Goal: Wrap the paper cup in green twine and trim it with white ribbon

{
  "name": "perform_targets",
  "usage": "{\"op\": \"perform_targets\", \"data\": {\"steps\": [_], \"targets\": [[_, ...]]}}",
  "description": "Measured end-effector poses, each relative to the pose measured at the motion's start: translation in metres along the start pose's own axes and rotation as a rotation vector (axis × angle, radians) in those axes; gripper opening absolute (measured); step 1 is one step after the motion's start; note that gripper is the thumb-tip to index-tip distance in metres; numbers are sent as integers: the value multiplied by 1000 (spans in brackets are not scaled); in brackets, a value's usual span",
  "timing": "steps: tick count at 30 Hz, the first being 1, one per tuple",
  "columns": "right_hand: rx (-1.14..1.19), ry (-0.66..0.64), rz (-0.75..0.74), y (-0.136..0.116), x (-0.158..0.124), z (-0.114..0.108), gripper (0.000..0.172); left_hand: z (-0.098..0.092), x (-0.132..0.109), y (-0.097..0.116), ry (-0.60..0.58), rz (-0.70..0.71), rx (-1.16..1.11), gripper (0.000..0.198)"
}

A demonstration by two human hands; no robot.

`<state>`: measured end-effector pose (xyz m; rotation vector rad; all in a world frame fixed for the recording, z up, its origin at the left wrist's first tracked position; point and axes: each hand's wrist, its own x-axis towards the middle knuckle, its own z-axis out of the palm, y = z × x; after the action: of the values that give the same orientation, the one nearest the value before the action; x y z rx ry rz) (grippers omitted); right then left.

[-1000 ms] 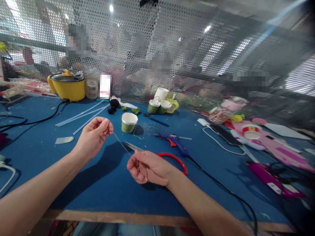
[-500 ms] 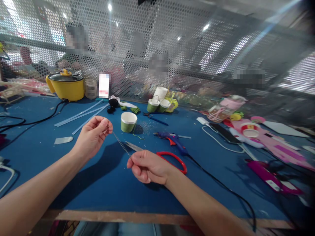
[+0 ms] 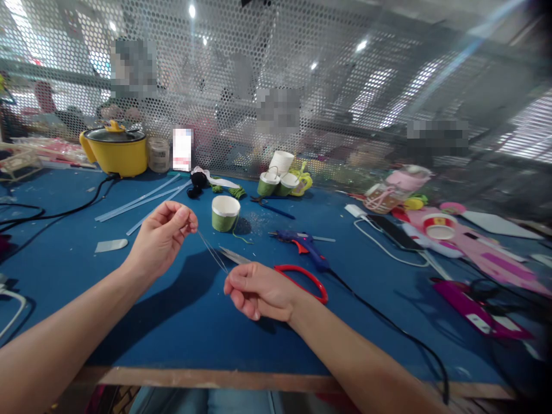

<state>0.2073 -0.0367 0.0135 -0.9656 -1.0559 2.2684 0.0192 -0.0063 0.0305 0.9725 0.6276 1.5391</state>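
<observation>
Thin wire strands (image 3: pixel 212 251) stretch between my two hands above the blue table. My left hand (image 3: pixel 166 236) pinches their upper end between thumb and fingers. At the lower end, my right hand (image 3: pixel 259 290) is closed on the same strands. Scissors with red handles (image 3: pixel 321 287) lie under and beside my right hand, their blades pointing left. Beyond the strands stands a white paper cup wrapped in green yarn (image 3: pixel 225 214), a loose yarn tail trailing from it.
A blue glue gun (image 3: pixel 302 240) with a black cord lies right of the cup. Behind are pliers (image 3: pixel 276 208), small green cups (image 3: pixel 269 183), a yellow pot (image 3: pixel 116 150) and clear glue sticks (image 3: pixel 138 198). A phone (image 3: pixel 394 233) and a magenta power strip (image 3: pixel 478 310) lie right.
The strands between my hands look slacker and more spread apart. My right hand has shifted very slightly; my left hand is nearly still.
</observation>
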Motion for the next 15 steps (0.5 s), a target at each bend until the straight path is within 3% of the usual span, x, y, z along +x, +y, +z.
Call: {"op": "perform_targets", "data": {"steps": [11,15], "targets": [[-23,55,-129,-1,-1,3,31,0,4,2,69,42,-5,13],[-139,141,-212,-1,-4,7,26,-3,6,-2,84,28,37,13]]}}
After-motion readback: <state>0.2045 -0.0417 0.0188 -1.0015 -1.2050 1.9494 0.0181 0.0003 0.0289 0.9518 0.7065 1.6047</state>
